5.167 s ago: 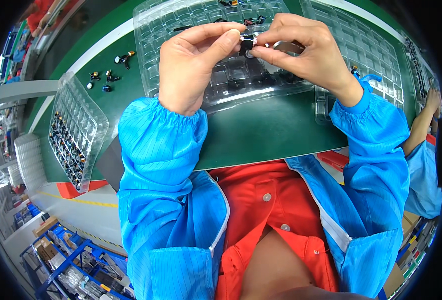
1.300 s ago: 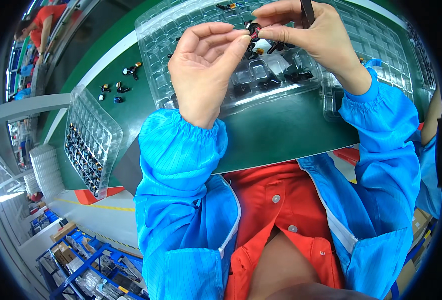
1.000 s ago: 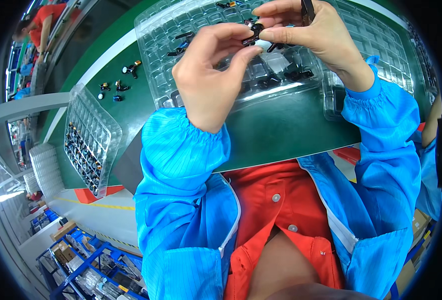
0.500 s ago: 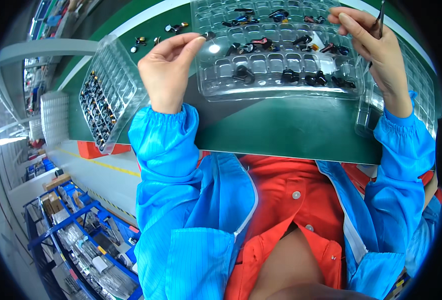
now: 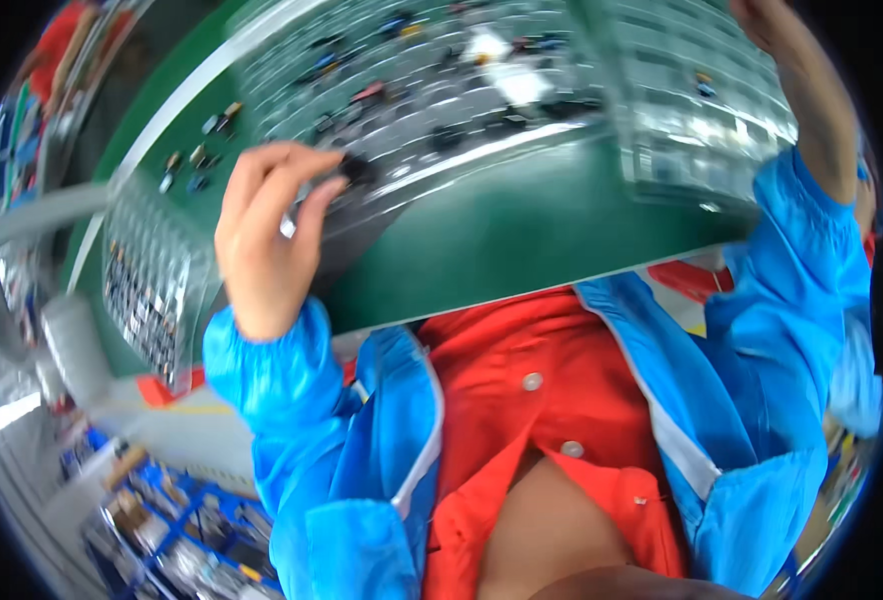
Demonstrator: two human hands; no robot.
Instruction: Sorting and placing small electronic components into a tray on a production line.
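Observation:
My left hand (image 5: 272,225) is over the near left corner of a clear compartment tray (image 5: 432,180), its thumb and forefinger curled toward each other. A small black part (image 5: 360,170) shows at their tips; blur hides its exact kind and how much of it lies in the tray. Several similar small dark parts sit in the tray's pockets, some with red, blue or gold bits. My right hand (image 5: 767,25) is raised at the top right, above another clear tray (image 5: 702,150). Its fingers are cut off by the picture's edge, so its grip is hidden.
A tilted clear tray (image 5: 147,290) full of small parts stands at the left end of the green table (image 5: 462,245). Several loose pieces (image 5: 222,120) lie beyond my left hand. Blue shelving (image 5: 182,515) stands at the lower left.
The view has swung, shifting the trays left. My left hand has come down nearer the tray's near left pocket. My right hand has gone up to the edge; the tweezers no longer show.

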